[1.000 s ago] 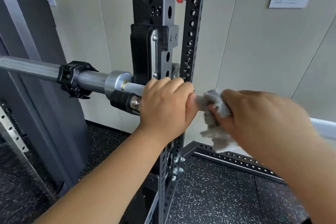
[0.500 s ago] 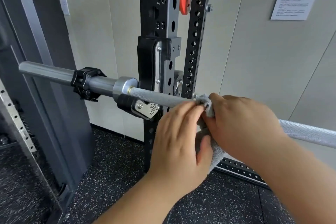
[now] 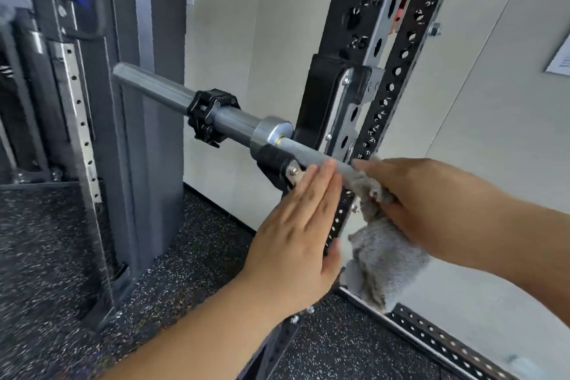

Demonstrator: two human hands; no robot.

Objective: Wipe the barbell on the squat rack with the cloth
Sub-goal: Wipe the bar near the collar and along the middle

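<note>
Left hand (image 3: 293, 234) has opened flat beside cloth (image 3: 388, 259), right hand (image 3: 416, 194) grips cloth against barbell (image 3: 308, 151)

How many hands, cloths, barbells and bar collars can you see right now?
hands: 2, the left hand and the right hand
cloth: 1
barbell: 1
collar: 1
total: 5

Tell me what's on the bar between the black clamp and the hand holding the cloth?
Head view: after the black clamp come a silver collar, the rack's black hook, then rough bar up to the cloth in the right hand.
</note>
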